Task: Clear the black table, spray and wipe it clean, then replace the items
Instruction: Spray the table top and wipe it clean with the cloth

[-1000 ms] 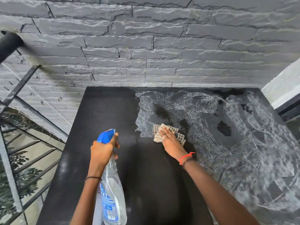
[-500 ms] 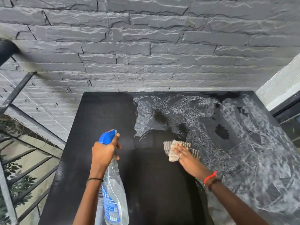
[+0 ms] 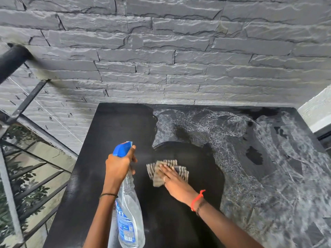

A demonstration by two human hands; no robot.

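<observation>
A: Head view, surface?
B: Black table (image 3: 111,140) butts a grey stone wall (image 3: 161,59). Left half is matte dark, right half is covered in whitish smears (image 3: 268,176).
A: Hands?
B: Left hand (image 3: 118,165) is wrapped round the spray bottle (image 3: 129,212) neck, above the table's near-left part. Right hand (image 3: 177,185) is flat, fingers straight, pressing the striped cloth (image 3: 168,162) onto mid-table.
A: Room?
B: Metal railing (image 3: 26,102) to the left.
</observation>
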